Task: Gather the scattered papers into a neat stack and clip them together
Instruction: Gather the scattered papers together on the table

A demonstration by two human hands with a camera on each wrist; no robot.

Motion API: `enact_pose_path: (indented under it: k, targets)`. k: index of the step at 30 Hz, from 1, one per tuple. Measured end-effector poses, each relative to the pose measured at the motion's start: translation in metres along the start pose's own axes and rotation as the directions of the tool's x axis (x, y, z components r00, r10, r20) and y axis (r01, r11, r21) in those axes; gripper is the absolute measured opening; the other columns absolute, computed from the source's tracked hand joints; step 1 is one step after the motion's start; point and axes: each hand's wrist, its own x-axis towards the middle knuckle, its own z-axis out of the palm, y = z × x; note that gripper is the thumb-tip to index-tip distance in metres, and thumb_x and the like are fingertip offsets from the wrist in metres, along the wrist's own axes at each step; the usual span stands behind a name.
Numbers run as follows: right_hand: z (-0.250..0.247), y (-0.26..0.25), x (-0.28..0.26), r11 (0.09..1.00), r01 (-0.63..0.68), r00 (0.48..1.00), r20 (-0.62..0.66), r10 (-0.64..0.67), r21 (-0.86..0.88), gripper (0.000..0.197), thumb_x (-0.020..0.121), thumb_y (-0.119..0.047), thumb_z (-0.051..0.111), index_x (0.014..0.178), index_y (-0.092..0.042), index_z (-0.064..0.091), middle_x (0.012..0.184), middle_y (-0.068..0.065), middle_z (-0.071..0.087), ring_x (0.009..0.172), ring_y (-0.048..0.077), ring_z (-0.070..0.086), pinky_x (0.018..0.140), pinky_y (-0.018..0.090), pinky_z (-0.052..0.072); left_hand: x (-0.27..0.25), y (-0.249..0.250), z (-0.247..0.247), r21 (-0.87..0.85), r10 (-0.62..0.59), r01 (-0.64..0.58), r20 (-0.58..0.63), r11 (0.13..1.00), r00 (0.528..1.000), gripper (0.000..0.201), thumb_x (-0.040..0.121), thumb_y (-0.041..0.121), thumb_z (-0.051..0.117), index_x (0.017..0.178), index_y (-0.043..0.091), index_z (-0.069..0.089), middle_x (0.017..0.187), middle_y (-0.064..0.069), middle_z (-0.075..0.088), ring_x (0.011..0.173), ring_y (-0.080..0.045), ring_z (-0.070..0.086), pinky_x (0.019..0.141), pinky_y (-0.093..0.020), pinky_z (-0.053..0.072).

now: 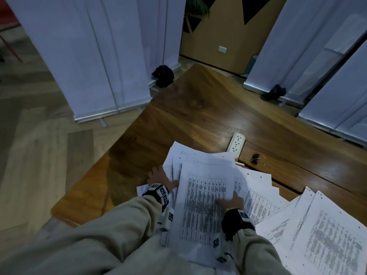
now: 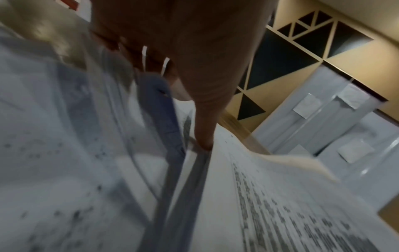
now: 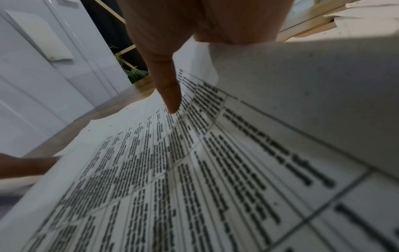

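Printed papers lie fanned across the near part of a wooden table (image 1: 198,116). The top sheet (image 1: 204,197) carries a dense table of text. My left hand (image 1: 160,178) holds the pile's left edge: its thumb (image 2: 202,133) presses on the sheet edges and the fingers go behind them. My right hand (image 1: 231,201) holds the top sheet's right edge, with the thumb (image 3: 170,95) on the print and the fingers hidden behind a curled sheet (image 3: 313,81). A black binder clip (image 1: 255,157) lies apart on the table, beyond the papers to the right.
More loose sheets (image 1: 321,235) spread toward the near right. A white power strip (image 1: 236,144) lies just beyond the pile, next to the clip. White roll-up banners (image 1: 95,56) stand on the floor past the table's left and far edges.
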Motion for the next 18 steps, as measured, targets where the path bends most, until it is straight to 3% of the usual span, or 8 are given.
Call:
enact_pose_path:
  k: [3, 5, 7, 10, 14, 16, 18]
  targets:
    - [0.005, 0.003, 0.005, 0.998, 0.035, 0.999, -0.025, -0.036, -0.054, 0.072, 0.055, -0.022, 0.085, 0.116, -0.004, 0.052, 0.112, 0.022, 0.057, 0.088, 0.032, 0.062, 0.08, 0.041, 0.057, 0.005, -0.004, -0.004, -0.137, -0.036, 0.035, -0.002, 0.99, 0.999, 0.077, 0.088, 0.057, 0.05, 0.144, 0.008, 0.029, 0.147, -0.015, 0.038, 0.134, -0.034, 0.038, 0.108, -0.045, 0.036]
    - [0.005, 0.002, 0.002, 0.994, 0.032, 0.999, 0.014, -0.031, -0.103, 0.089, 0.058, -0.024, 0.085, 0.133, -0.006, 0.041, 0.128, 0.022, 0.047, 0.107, 0.036, 0.057, 0.094, 0.046, 0.051, 0.003, 0.0, -0.007, -0.227, -0.046, 0.044, -0.005, 0.973, 0.999, 0.06, 0.096, 0.047, 0.042, 0.14, 0.007, 0.035, 0.144, -0.017, 0.045, 0.131, -0.036, 0.044, 0.106, -0.046, 0.04]
    - [0.006, 0.002, -0.003, 0.982, 0.036, 0.999, 0.036, -0.03, -0.188, 0.096, 0.064, -0.027, 0.083, 0.142, -0.011, 0.03, 0.14, 0.018, 0.033, 0.125, 0.038, 0.042, 0.102, 0.047, 0.041, 0.0, 0.004, -0.011, -0.317, -0.04, 0.054, 0.051, 0.947, 0.998, 0.051, 0.099, 0.036, 0.04, 0.14, 0.006, 0.034, 0.142, -0.021, 0.046, 0.128, -0.039, 0.047, 0.101, -0.045, 0.043]
    - [0.012, 0.005, -0.008, 0.96, 0.06, 0.998, 0.004, -0.061, -0.274, 0.091, 0.065, -0.032, 0.081, 0.141, -0.02, 0.032, 0.138, 0.015, 0.031, 0.128, 0.035, 0.032, 0.101, 0.049, 0.039, -0.001, -0.002, -0.011, -0.388, -0.064, 0.125, 0.167, 0.913, 0.984, 0.055, 0.096, 0.032, 0.05, 0.141, 0.007, 0.032, 0.142, -0.02, 0.045, 0.125, -0.039, 0.049, 0.1, -0.043, 0.044]
    - [0.015, 0.002, -0.009, 0.956, 0.076, 0.997, 0.033, -0.069, -0.285, 0.093, 0.063, -0.032, 0.083, 0.141, -0.02, 0.033, 0.137, 0.016, 0.03, 0.125, 0.038, 0.038, 0.1, 0.047, 0.043, 0.002, -0.012, -0.005, -0.579, -0.062, 0.222, 0.284, 0.784, 0.957, 0.067, 0.084, 0.025, 0.071, 0.138, 0.002, 0.039, 0.137, -0.014, 0.052, 0.115, -0.035, 0.056, 0.093, -0.035, 0.049]
    - [0.015, -0.001, -0.009, 0.966, 0.079, 0.995, 0.072, -0.064, -0.246, 0.098, 0.06, -0.031, 0.085, 0.141, -0.017, 0.033, 0.139, 0.018, 0.028, 0.122, 0.039, 0.046, 0.103, 0.042, 0.044, 0.001, -0.016, -0.003, -0.648, -0.016, 0.234, 0.323, 0.725, 0.946, 0.061, 0.078, 0.024, 0.078, 0.129, 0.0, 0.052, 0.125, -0.015, 0.06, 0.104, -0.032, 0.059, 0.089, -0.037, 0.051]
    - [0.015, -0.003, -0.009, 0.971, 0.09, 0.991, 0.114, -0.066, -0.22, 0.1, 0.06, -0.03, 0.085, 0.143, -0.015, 0.03, 0.143, 0.019, 0.028, 0.126, 0.038, 0.044, 0.106, 0.041, 0.04, 0.004, -0.021, -0.001, -0.694, 0.04, 0.202, 0.315, 0.691, 0.948, 0.067, 0.066, 0.036, 0.086, 0.119, 0.004, 0.061, 0.116, -0.011, 0.065, 0.101, -0.029, 0.061, 0.091, -0.039, 0.05]
